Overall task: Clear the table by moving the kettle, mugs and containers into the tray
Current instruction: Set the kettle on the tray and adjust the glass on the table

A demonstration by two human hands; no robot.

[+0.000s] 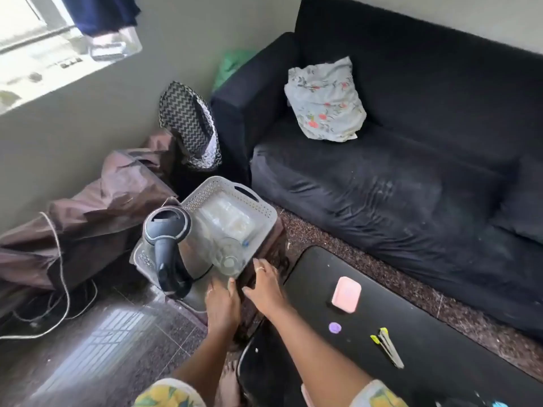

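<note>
A grey perforated tray (pixel 266 211) stands on a low brown stool left of the black table (pixel 435 356). A steel kettle (pixel 169 245) with a black lid and handle stands in the tray's near left part. Clear plastic containers (pixel 226 214) and clear glass mugs (pixel 227 258) lie in the tray beside it. My left hand (pixel 221 306) hovers at the tray's near edge, fingers straight, holding nothing. My right hand (pixel 266 284) reaches toward the tray's near right corner, fingers spread, also holding nothing.
On the table lie a pink case (pixel 346 294), a purple disc (pixel 335 327) and yellow-tipped tongs (pixel 386 346). A black sofa (pixel 396 171) with a floral pillow (pixel 324 102) stands behind. Brown fabric (pixel 88 218), a patterned bag (pixel 189 126) and cables (pixel 63 292) lie to the left.
</note>
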